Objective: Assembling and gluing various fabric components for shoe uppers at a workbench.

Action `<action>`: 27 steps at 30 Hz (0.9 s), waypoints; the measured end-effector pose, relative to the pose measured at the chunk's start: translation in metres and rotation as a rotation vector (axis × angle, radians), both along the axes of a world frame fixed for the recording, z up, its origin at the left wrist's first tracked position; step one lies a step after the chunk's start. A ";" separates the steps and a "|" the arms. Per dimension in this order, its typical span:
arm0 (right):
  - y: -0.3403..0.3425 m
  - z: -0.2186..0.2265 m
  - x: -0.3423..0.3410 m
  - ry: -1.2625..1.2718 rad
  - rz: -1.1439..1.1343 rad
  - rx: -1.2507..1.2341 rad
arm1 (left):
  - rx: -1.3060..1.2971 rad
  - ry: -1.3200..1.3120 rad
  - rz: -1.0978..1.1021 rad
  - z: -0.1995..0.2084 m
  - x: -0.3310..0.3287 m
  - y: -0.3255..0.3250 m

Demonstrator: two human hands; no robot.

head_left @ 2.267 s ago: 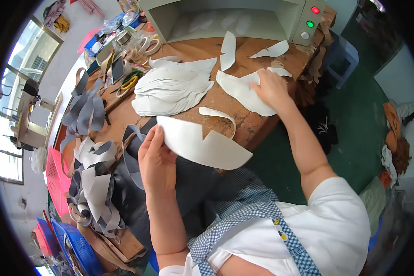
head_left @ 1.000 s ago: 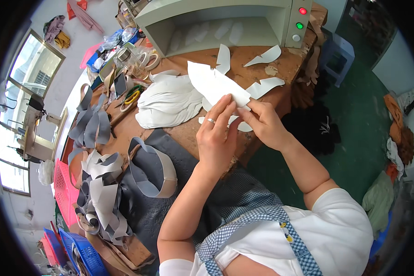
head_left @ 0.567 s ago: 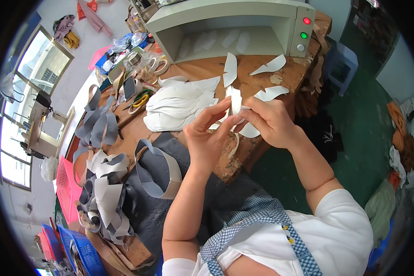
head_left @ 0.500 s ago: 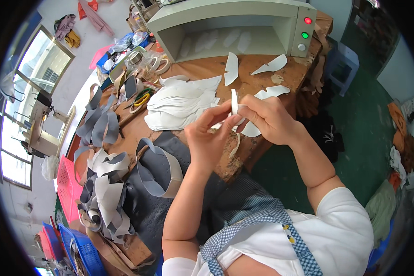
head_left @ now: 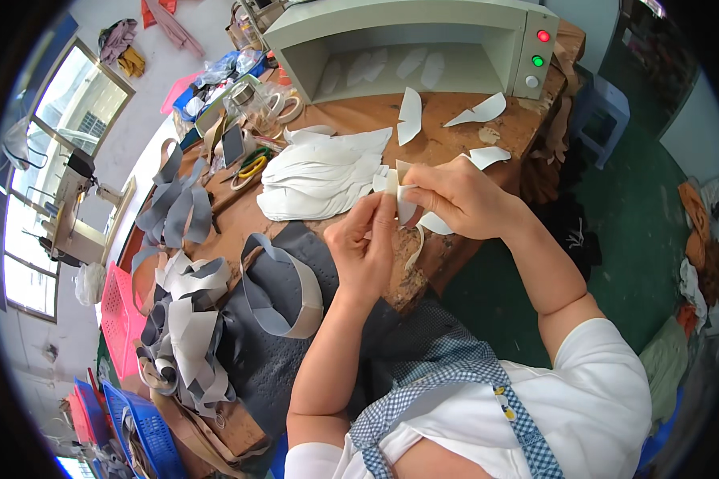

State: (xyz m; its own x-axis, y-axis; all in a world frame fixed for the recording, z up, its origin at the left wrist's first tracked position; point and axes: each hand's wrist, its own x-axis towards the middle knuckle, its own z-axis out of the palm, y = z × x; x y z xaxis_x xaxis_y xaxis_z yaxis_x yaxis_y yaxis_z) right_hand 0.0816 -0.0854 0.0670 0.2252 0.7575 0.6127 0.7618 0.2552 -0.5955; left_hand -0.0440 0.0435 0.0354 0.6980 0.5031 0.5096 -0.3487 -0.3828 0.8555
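Above the table's right part, both my hands pinch one small white cut piece [head_left: 406, 209], thin and curved. My left hand [head_left: 364, 241] is closed on its left side, thumb and fingers pressed together. From the right, my right hand [head_left: 462, 196] grips its upper part, where a beige strip stands up. A pile of similar white pieces [head_left: 319, 177] lies just left of my hands. Single white pieces rest beyond them, one notched piece [head_left: 410, 116] upright and another [head_left: 478, 111] pointing right. One more white piece [head_left: 436, 223] is partly hidden under my right hand.
A grey machine with an open front [head_left: 407, 60] stands at the back, pale pieces inside. Yellow-handled scissors [head_left: 251, 169], grey strips [head_left: 185, 209] and a looped band [head_left: 297, 307] lie left. A pink basket [head_left: 120, 319] and blue basket [head_left: 148, 435] are lower left; a blue stool [head_left: 603, 116] stands right.
The white piece has turned from edge-on to showing its broader face, with a beige strip now visible at its top. My right hand has shifted slightly, and the view has moved a little.
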 end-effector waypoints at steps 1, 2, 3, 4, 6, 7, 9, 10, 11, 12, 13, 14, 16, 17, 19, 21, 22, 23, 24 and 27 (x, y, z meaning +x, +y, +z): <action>0.001 0.001 -0.002 -0.009 0.006 0.014 | -0.002 0.002 0.001 -0.004 0.000 0.001; 0.001 0.001 -0.002 -0.007 0.007 0.012 | 0.005 -0.042 0.075 -0.010 0.001 0.003; -0.001 0.000 -0.002 -0.017 -0.049 -0.001 | 0.013 -0.085 0.151 -0.011 0.002 0.002; -0.002 -0.001 -0.001 -0.028 -0.105 -0.014 | -0.171 -0.162 0.163 -0.009 0.006 0.003; -0.009 -0.011 0.002 0.014 -0.187 -0.009 | -0.391 -0.202 0.175 0.000 0.001 0.022; -0.009 -0.016 0.003 0.056 -0.269 -0.005 | -0.610 -0.242 0.187 0.002 -0.004 0.036; -0.012 -0.019 0.001 0.250 -0.287 -0.178 | -0.660 -0.267 0.204 0.001 -0.006 0.052; -0.013 -0.024 0.005 0.268 -0.346 -0.104 | -0.711 -0.292 0.215 0.000 -0.009 0.057; -0.016 -0.032 0.009 0.286 -0.406 -0.030 | -0.714 -0.286 0.219 0.000 -0.015 0.060; -0.018 -0.041 0.017 0.345 -0.415 -0.109 | -0.725 -0.280 0.297 0.001 -0.019 0.067; -0.023 -0.044 0.022 0.348 -0.415 -0.109 | -0.739 -0.270 0.377 0.002 -0.023 0.075; -0.026 -0.046 0.027 0.368 -0.434 -0.088 | -0.658 -0.301 0.374 0.008 -0.032 0.089; -0.037 -0.053 0.032 0.408 -0.432 -0.069 | -0.672 -0.323 0.383 0.016 -0.041 0.098; -0.041 -0.056 0.039 0.412 -0.433 -0.075 | -0.660 -0.318 0.384 0.016 -0.041 0.100; -0.052 -0.058 0.051 0.373 -0.470 -0.049 | -0.661 -0.354 0.451 0.016 -0.050 0.121; -0.076 -0.062 0.068 0.571 -0.461 0.015 | -0.657 -0.457 0.560 0.029 -0.063 0.148; -0.096 -0.066 0.080 0.623 -0.494 0.068 | -0.541 -0.476 0.599 0.033 -0.065 0.159; -0.109 -0.062 0.087 0.676 -0.517 0.124 | -0.418 -0.497 0.643 0.041 -0.066 0.162; -0.111 -0.054 0.088 0.683 -0.479 0.184 | -0.283 -0.459 0.705 0.055 -0.055 0.144; -0.114 -0.040 0.090 0.581 -0.524 0.227 | 0.238 -0.304 0.860 0.047 0.009 0.105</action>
State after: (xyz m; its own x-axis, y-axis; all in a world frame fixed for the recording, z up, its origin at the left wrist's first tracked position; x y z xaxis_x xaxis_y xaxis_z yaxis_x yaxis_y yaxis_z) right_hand 0.1718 -0.1992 0.0267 0.8452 0.3365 0.4152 0.4013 0.1134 -0.9089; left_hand -0.0354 0.1489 0.0825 -0.0443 0.6430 0.7646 -0.0610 -0.7656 0.6404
